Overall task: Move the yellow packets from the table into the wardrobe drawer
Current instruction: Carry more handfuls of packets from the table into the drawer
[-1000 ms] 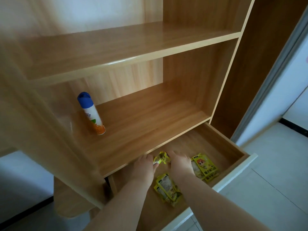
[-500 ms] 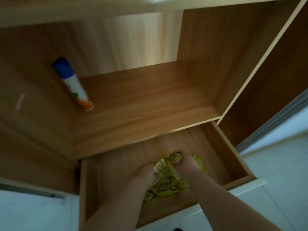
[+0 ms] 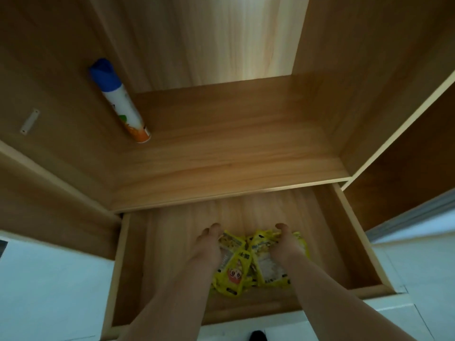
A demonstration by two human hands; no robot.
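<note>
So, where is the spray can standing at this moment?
In the head view the spray can stands on the wardrobe shelf, at its left side near the left wall, above and left of the open drawer.

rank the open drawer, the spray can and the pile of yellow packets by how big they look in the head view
1. Open drawer: by far the largest, spanning most of the lower frame.
2. Pile of yellow packets: partly covered by both hands, so its full extent is hidden.
3. Spray can: it looks smallest, but it stands farther from the camera, so the last two places are unsure.
</note>
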